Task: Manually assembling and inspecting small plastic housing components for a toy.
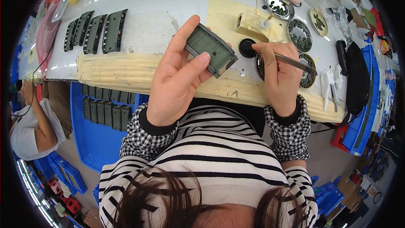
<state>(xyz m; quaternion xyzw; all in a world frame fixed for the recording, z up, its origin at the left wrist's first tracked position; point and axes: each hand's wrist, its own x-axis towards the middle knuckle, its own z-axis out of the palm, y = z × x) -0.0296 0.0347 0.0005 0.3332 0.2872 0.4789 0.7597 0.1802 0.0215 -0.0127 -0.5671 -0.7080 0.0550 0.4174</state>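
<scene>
My left hand point(174, 78) holds up a green, slightly curved plastic panel point(217, 55) with dark toothed edges, thumb on its face and fingers behind. A small hole and a camouflage-like patch at one corner show on it. To the right, my right hand point(282, 76) is closed round metal tweezers point(298, 64), their broad end pointing right. Their tips are hidden by my fingers, right beside a small round black dish point(245, 50). Whether the tips hold anything, I cannot tell. Behind the dish stands a cream block-shaped holder point(251, 25).
Several similar green panels point(114, 31) stand at the table's left. Round metal dishes point(299, 35) of small dark green pieces sit on the right. A blue bin point(95, 141) with more panels is below the table edge, near another person point(38, 128). White-handled tools point(329, 86) lie at right.
</scene>
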